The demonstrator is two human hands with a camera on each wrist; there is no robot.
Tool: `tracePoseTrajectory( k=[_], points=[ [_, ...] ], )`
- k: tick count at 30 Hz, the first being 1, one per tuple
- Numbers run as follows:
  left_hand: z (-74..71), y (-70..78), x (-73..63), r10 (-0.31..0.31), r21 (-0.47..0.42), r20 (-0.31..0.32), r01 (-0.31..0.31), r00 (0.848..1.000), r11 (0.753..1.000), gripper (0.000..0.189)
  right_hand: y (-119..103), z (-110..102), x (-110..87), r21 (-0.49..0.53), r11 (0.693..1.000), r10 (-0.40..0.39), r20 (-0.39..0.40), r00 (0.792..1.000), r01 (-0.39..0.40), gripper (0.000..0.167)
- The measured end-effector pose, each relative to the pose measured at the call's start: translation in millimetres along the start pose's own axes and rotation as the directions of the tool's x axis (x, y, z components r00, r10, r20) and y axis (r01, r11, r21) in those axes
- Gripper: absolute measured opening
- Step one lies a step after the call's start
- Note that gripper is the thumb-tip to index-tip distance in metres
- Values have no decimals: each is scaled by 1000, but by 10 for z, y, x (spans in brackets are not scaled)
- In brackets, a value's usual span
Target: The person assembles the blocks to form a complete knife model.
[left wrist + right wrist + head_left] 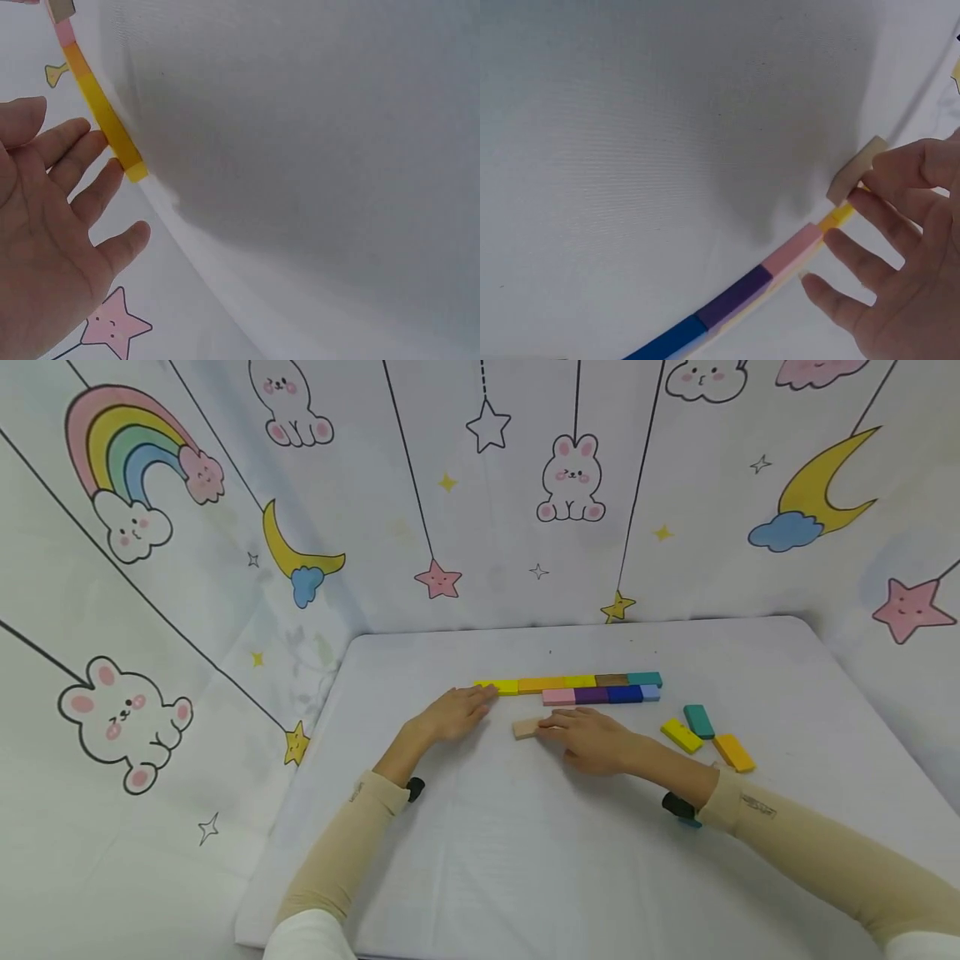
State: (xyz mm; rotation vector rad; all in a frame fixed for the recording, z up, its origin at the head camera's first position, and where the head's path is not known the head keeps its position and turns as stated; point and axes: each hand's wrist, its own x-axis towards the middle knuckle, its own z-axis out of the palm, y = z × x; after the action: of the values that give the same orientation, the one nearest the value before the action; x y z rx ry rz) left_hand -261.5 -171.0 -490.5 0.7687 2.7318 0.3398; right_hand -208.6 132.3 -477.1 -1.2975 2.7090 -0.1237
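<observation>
My right hand [592, 741] pinches one end of a plain wooden block [527, 728] between thumb and forefinger, in front of two rows of coloured blocks. In the right wrist view that block [856, 171] is near the pink block [793, 251] and the purple block [735, 300]. At the left end of the back row, my left hand [453, 713] has its fingers spread. Its fingertips touch the yellow end block [112, 124] in the left wrist view. The back row continues through an orange block [542, 686], yellow, brown and teal.
To the right lie a loose yellow block [682, 736], a teal block [699, 722] and an orange block [734, 752]. Another teal piece [690, 822] is partly hidden under my right wrist. The white table [487, 860] meets a patterned cloth [510, 552] behind.
</observation>
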Motion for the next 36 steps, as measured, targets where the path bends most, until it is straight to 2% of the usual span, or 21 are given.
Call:
tracePoseTrajectory(
  k=[9, 15, 28, 36],
  points=[
    [77, 54, 3, -22, 56, -65, 25, 998, 998, 55, 56, 1, -132, -4, 999, 42, -56, 998, -42, 49],
    [53, 118, -43, -19, 48, -90, 23, 996, 999, 54, 96, 46, -174, -29, 997, 73, -73, 995, -76, 52],
    [55, 176, -54, -17, 120, -85, 27, 996, 992, 53, 56, 104, -234, -87, 983, 149, -112, 982, -160, 51],
    [38, 200, -73, -19, 129, -78, 29, 997, 991, 54, 4, 87, -240, -114, 967, 212, -134, 968, -228, 51]
  ],
)
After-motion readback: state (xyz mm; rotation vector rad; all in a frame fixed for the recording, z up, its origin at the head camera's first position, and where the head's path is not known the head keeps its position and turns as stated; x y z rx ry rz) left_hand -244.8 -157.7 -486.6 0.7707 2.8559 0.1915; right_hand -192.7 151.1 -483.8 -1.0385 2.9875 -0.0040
